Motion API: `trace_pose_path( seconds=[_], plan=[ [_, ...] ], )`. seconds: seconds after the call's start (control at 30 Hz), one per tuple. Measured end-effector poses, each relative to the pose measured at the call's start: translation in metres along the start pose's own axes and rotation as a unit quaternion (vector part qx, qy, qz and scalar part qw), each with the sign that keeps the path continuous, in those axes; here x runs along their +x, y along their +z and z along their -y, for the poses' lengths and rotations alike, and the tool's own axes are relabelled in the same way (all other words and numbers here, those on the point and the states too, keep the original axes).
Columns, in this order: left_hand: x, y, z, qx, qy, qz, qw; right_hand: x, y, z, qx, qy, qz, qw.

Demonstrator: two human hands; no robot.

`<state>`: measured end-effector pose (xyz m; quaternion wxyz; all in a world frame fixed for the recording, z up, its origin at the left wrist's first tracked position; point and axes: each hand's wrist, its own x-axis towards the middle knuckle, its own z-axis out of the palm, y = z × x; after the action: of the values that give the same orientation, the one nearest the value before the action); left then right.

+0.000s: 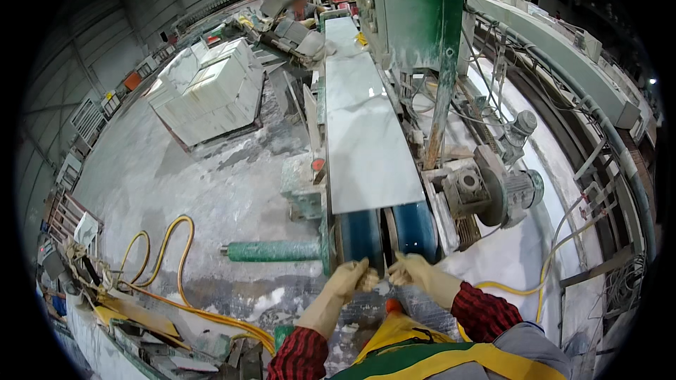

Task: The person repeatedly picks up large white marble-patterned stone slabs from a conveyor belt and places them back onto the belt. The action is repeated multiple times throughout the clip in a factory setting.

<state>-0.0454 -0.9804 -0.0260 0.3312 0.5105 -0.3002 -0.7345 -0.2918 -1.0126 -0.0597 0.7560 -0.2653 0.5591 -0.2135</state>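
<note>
Blue conveyor belts [362,236] at the machine's near end, with both our gloved hands meeting just below them.

In the head view, we see our left hand [350,280] and right hand [414,271], in tan rubber gloves, curled closed with fingertips almost touching; whether they pinch anything we cannot tell. A white marble slab [359,134] lies on the belts, running away from us beside the green machine housing [415,7]. A green roller [271,251] juts left, yellow hoses [169,253] loop across the dusty floor, and stacked white slabs [211,91] stand well apart.
</note>
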Motion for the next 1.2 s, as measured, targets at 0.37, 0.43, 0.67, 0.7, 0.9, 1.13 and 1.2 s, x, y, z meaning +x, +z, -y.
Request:
trace_pose_path(
  seconds=[0.37,0.43,0.67,0.7,0.9,1.13,1.2],
  plan=[
    [-0.212,-0.031,0.273,-0.081,-0.179,-0.131,0.972,-0.088,0.032,-0.185,-0.138,0.078,0.217,0.963],
    [-0.241,-0.018,0.307,-0.083,-0.185,-0.163,0.966,-0.092,0.034,-0.208,-0.168,0.046,0.311,0.934],
    [-0.338,0.068,0.392,-0.266,-0.125,-0.274,0.916,-0.102,0.094,-0.254,-0.395,0.085,0.343,0.848],
    [-0.352,0.086,0.408,-0.288,-0.115,-0.276,0.91,-0.113,0.085,-0.262,-0.367,0.093,0.347,0.858],
    [-0.401,0.141,0.43,-0.271,-0.123,-0.338,0.893,-0.102,0.048,-0.384,-0.264,0.231,0.385,0.854],
    [-0.467,0.171,0.453,-0.271,-0.099,-0.376,0.88,-0.101,0.06,-0.458,-0.199,0.246,0.541,0.779],
    [-0.492,0.174,0.448,-0.269,-0.109,-0.381,0.878,-0.088,0.077,-0.493,-0.064,0.341,0.617,0.706]
  ],
)
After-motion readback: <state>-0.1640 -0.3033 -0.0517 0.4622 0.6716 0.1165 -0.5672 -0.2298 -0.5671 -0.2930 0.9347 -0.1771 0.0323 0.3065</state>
